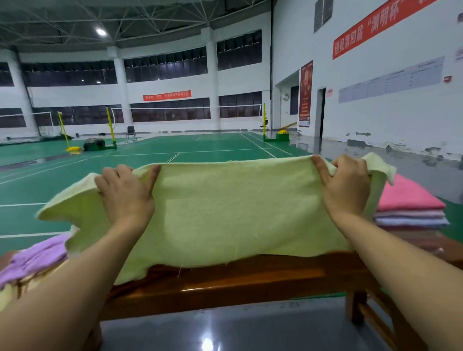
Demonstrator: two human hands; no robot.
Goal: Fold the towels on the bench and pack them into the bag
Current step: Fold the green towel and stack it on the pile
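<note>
Yellow towel held up over the counter, long axis running left to right, lower edge draped on the wood. Left hand and right hand each grip the top edge, fingers curled over it, well apart, equally near. Next fold likely brings the top edge across. Folded stack sits right; purple towels lie left. No bag in view.

A towel hangs spread above the desk between the left hand and right hand, loose towels at left, a folded stack at right.
</note>
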